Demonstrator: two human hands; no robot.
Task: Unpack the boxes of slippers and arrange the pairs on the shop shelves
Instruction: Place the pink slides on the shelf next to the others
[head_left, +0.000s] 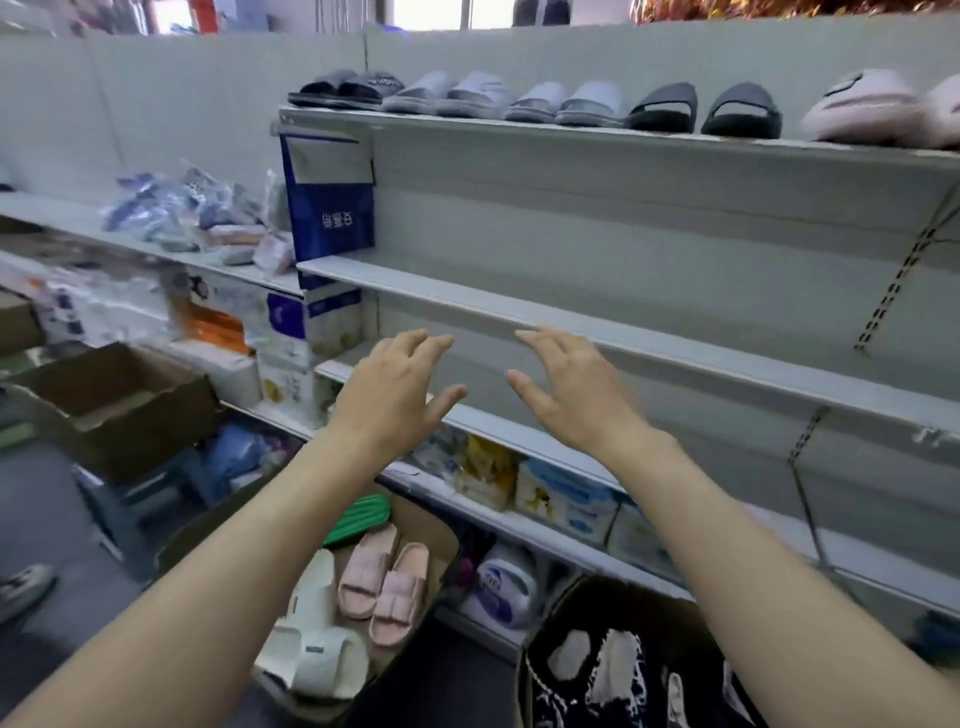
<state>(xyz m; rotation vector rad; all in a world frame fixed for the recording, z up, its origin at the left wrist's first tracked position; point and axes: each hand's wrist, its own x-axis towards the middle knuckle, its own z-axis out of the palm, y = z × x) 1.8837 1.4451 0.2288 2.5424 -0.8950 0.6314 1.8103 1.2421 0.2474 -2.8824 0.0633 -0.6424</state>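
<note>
My left hand (397, 387) and my right hand (569, 387) are both raised, open and holding nothing, in front of a bare white middle shelf (649, 345). Several pairs of slippers stand in a row on the top shelf (571, 130): dark ones (345, 88), pale grey pairs (457, 93), a black pair (704, 111) and a pink pair (872, 106). Below my arms an open cardboard box (436, 540) holds a pink pair (384, 582), a white pair (311, 644) and a green slipper (358, 519). A second box (597, 597) at lower right holds dark wrapped goods.
An open empty cardboard box (119, 405) sits at the left on a stool. Bagged goods (197, 213) lie on the left shelf beside a blue bag (330, 202). Packaged products (566, 501) fill the lower shelves. A shoe (23, 590) shows at the floor's left edge.
</note>
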